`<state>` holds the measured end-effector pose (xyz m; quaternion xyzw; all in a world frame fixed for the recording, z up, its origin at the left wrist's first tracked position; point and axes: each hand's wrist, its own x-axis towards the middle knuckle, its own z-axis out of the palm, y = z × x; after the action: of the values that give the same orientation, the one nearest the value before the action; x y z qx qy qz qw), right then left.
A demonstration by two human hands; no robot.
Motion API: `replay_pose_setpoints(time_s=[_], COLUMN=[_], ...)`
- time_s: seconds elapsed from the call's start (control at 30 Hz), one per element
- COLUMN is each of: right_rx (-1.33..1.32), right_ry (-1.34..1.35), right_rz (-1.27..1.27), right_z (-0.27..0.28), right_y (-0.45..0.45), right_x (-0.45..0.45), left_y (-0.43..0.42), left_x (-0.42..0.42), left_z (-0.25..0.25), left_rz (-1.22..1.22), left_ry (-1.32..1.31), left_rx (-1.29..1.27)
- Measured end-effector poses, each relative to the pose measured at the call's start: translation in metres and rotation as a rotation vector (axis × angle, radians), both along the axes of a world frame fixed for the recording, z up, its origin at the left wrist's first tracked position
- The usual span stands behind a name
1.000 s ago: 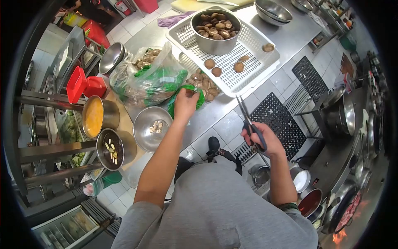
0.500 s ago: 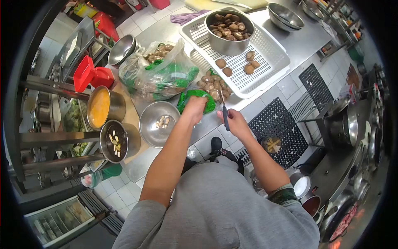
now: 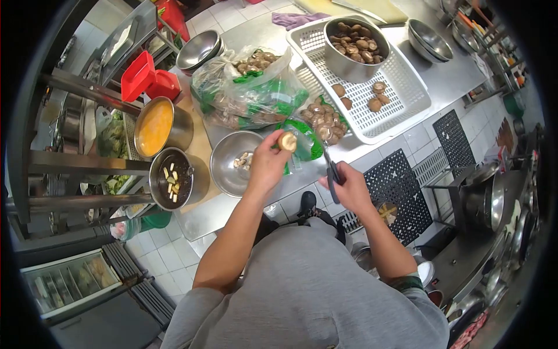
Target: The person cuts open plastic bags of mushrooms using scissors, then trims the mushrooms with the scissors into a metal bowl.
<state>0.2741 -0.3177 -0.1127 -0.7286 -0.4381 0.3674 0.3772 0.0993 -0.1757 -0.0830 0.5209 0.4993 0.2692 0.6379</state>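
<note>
**While a round mushroom with a cream underside [image 3: 287, 141] was held up, metal blades hung near**

Because the left hand [image 3: 269, 164] had it pinched between thumb and fingers, above the bare steel surface [image 3: 450, 83] and close to its front edge, a slip seemed the likeliest mishap: a loosened grip could have let the rounded cap roll off onto the white tiled floor [image 3: 289, 205]. The right hand [image 3: 352, 187] was wrapped round the handles of black-handled metal scissors [image 3: 333, 174], blades pointing away from the body; whether these were parted could not be told. A careless swing might have nicked the left fingers, or snagged the green-printed clear plastic bag [image 3: 314, 150] just beyond.

As for room, a round steel bowl [image 3: 222, 166] stood just left of the left hand, its wide rim easy to knock. A bulky clear-and-green bag [image 3: 232, 102] crowded the far side, while a white perforated plastic basket [image 3: 410, 124], bearing a deep steel pot [image 3: 353, 71], hemmed in the right. The freest space lay toward the body, where the surface ended.
</note>
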Motion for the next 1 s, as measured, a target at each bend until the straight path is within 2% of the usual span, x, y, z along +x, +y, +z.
replay_pose_setpoints(time_s=[0.1, 0.2, 0.47, 0.87, 0.97, 1.0], right_rx=[0.012, 0.070, 0.246, 0.105, -0.033, -0.094], right_ry=[-0.224, -0.337, -0.482, -0.413, -0.332, -0.176], right_rz=[0.176, 0.271, 0.442, 0.431, 0.422, 0.429], right_z=[0.032, 0.038, 0.034, 0.019, 0.014, 0.008], right_y=[-0.002, 0.005, 0.027, 0.039, 0.041, 0.041], right_x=[-0.016, -0.031, -0.057, -0.096, -0.101, -0.100], left_y=[-0.010, -0.020, -0.053, -0.053, -0.047, -0.045], left_x=[-0.038, -0.065, -0.082, -0.103, -0.106, -0.107], left_z=[0.006, 0.015, 0.017, 0.001, -0.006, -0.007], left_rz=[0.074, 0.076, 0.226, 0.350, 0.360, 0.352], left_ry=[-0.204, -0.146, -0.116, -0.035, -0.009, 0.007], left_rx=[0.042, 0.020, 0.169, 0.164, 0.153, 0.160])
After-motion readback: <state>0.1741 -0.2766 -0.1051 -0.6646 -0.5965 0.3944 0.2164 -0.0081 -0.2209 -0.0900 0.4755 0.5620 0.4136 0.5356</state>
